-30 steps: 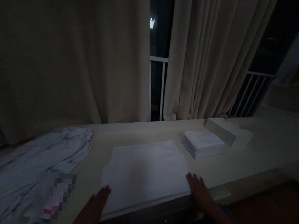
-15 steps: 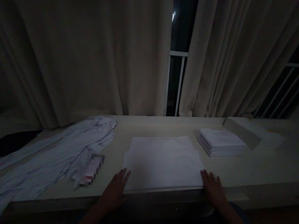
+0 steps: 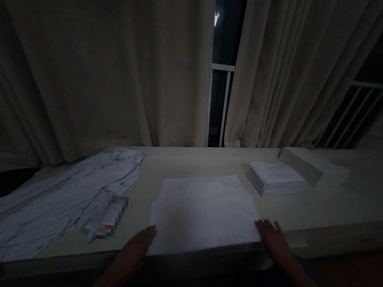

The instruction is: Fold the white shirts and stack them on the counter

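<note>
In front of me a folded white cloth (image 3: 204, 213) lies flat on the pale table (image 3: 189, 161), its near edge along the table's front edge. My left hand (image 3: 137, 243) is at its lower left corner, fingers drawn together on the edge. At the lower right corner, my right hand (image 3: 271, 237) has its fingers over the side edge, a little apart at the tips; its thumb is hidden. Both hands appear to hold the cloth by its corners. The picture is dark, so finger contact is hard to see.
A neat stack of folded white cloths (image 3: 275, 177) sits to the back right, beside a white box-like object (image 3: 312, 165). Rumpled white clothing (image 3: 64, 208) spreads over the left side, near a pixelated item (image 3: 111, 217). Beige curtains (image 3: 118, 62) hang behind the table.
My left hand has moved left and nearer to me, its fingers now closer together. My right hand has shifted slightly right. The cloth's near edge looks stretched wider. The view has turned slightly right.
</note>
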The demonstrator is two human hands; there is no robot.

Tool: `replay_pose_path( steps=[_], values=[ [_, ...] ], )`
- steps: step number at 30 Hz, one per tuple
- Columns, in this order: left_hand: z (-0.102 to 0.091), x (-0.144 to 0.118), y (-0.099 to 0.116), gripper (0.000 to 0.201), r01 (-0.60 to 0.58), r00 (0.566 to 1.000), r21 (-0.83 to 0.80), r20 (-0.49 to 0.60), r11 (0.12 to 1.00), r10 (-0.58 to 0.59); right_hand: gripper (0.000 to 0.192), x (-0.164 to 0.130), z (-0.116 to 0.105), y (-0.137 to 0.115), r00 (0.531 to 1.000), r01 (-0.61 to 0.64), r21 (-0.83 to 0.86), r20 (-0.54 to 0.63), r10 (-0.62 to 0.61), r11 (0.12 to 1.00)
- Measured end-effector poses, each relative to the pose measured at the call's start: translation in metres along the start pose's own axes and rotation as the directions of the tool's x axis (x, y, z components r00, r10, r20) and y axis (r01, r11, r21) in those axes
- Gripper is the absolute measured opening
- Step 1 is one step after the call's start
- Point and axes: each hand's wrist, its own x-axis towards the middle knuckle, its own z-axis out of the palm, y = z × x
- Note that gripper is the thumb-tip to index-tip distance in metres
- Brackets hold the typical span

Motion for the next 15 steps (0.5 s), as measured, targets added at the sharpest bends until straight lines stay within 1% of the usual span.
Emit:
replay_pose_path(
  steps=[4, 6, 9, 11, 13, 15],
  values=[
    [-0.013, -0.005, 0.001, 0.067, 0.035, 0.997, -0.028, 0.073, 0.999, -0.033, 0.057, -0.005, -0.017, 0.001, 0.999, 0.037, 0.049, 0.003, -0.037, 0.998],
    [-0.019, -0.007, 0.001, 0.063, 0.054, 0.996, -0.057, 0.074, 0.997, -0.049, 0.054, -0.007, -0.027, 0.002, 0.999, 0.039, 0.108, -0.002, -0.039, 0.993],
    [-0.025, -0.011, -0.006, 0.059, 0.086, 0.996, -0.117, -0.018, 0.989, -0.088, 0.053, -0.008, -0.043, 0.005, 1.0, 0.001, 0.212, -0.03, 0.006, 0.977],
    [-0.032, -0.009, -0.012, 0.056, 0.111, 0.989, -0.162, -0.081, 0.981, -0.125, 0.054, -0.007, -0.058, 0.009, 0.996, 0.0, 0.292, -0.086, 0.026, 0.956],
    [-0.045, -0.002, -0.017, 0.053, 0.139, 0.98, -0.186, -0.117, 0.973, -0.163, 0.05, -0.001, -0.076, 0.013, 0.982, 0.025, 0.382, -0.18, 0.047, 0.924],
    [-0.069, 0.012, -0.019, 0.05, 0.178, 0.97, -0.201, -0.13, 0.963, -0.206, 0.041, 0.009, -0.1, 0.018, 0.96, 0.047, 0.474, -0.265, 0.092, 0.879]
  ],
)
